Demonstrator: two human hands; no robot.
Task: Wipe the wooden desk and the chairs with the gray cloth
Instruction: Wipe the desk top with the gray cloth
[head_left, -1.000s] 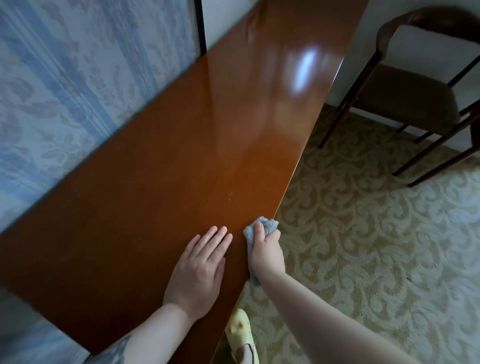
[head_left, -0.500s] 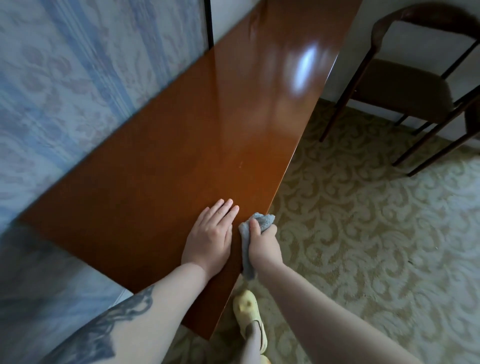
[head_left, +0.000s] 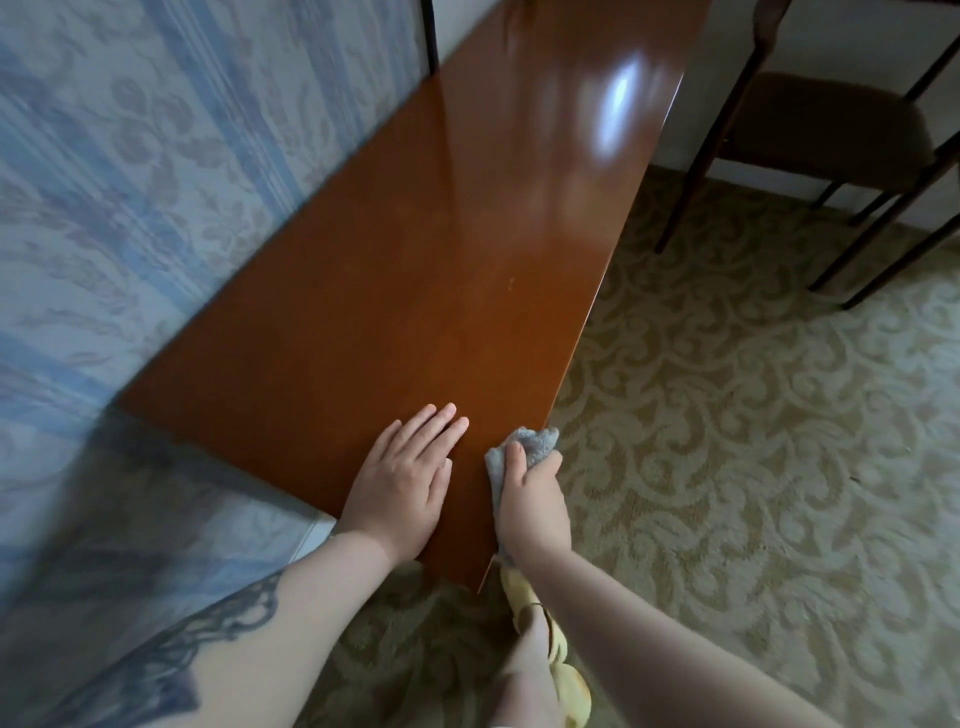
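Note:
The glossy wooden desk (head_left: 415, 270) runs from the near centre to the top of the head view, along a wall. My left hand (head_left: 402, 480) lies flat on its near end, fingers together and holding nothing. My right hand (head_left: 530, 501) is closed around the gray cloth (head_left: 530, 447), pressing it against the desk's right edge close to the near corner. A dark wooden chair (head_left: 826, 124) with a brown padded seat stands at the upper right, apart from both hands.
Blue-patterned wallpaper (head_left: 130, 182) covers the wall on the left. Beige swirl-patterned carpet (head_left: 753, 441) fills the floor on the right. My foot in a yellow clog (head_left: 550, 654) stands just below the desk's near corner.
Both hands have slid along the desk toward its near end, the cloth following the right edge. The desk's near corner has come into view.

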